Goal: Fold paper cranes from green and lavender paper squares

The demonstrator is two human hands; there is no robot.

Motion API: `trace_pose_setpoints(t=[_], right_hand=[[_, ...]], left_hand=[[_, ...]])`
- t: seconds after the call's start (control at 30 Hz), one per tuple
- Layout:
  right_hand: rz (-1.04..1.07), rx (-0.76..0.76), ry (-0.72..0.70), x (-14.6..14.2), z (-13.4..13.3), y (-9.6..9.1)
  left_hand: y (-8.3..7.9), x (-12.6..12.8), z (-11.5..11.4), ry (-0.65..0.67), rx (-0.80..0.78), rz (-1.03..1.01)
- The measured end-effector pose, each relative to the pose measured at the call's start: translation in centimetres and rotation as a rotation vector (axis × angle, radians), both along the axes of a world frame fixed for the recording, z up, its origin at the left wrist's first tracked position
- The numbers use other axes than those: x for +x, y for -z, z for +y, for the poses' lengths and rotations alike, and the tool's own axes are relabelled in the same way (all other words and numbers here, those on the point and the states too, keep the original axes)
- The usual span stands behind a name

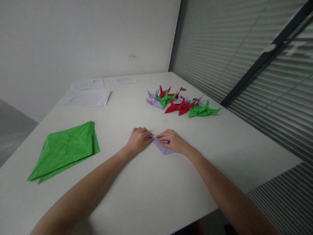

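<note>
- At the left of the tabletop [122,202], a stack of green paper [68,143] lies skewed, its edges and creases showing, well apart from both hands.
- Behind it I see printed sheets [85,98] lying near the wall.
- Toward the middle, the left hand [140,138] has its grip nearly closed, fingertips together on the left end of a lilac paper [163,148]. I would keep that end pinned so the layers cannot slide.
- Between the hands, that lilac paper rests on the tabletop, partly folded, one corner pointing toward the wearer. I judge this to be a creasing step: line up the edges first, then press from the held end outward in one even stroke.
- Just beside it, the right hand [172,142] bends over the paper's upper right part, its grip narrowed on the sheet; I cannot tell how firmly. Light pressure should avoid wrinkling it.
- Farther back and right, red, green and lilac folded birds [180,106] stand grouped near the blinds [220,49].
</note>
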State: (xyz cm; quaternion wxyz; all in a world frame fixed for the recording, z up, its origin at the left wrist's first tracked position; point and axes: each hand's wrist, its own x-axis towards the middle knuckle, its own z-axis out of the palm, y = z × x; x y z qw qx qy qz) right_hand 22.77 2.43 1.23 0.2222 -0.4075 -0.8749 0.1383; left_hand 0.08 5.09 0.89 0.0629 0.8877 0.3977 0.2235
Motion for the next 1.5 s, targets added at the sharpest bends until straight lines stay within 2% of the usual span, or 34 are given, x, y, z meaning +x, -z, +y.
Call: trace_pose_setpoints(t=[0.17,0.57,0.83,1.13,1.5], right_hand=[[-0.051,0.016,-0.025,0.0,0.0,-0.3],[-0.083,0.014,-0.053,0.0,-0.1,-0.7],[-0.121,0.002,-0.074,-0.2,-0.3,-1.3],[-0.152,0.024,-0.09,-0.2,-0.3,-1.3],[-0.161,0.047,-0.08,-0.3,-0.5,-1.5]], left_hand=[[-0.2,0.1,-0.1,-0.009,-0.024,-0.002],[-0.2,0.0,-0.1,0.036,0.127,0.135],[-0.4,0.1,-0.2,0.019,0.081,0.158],[0.0,0.2,-0.2,-0.047,0.025,0.051],[0.0,0.1,-0.2,0.003,0.062,0.089]])
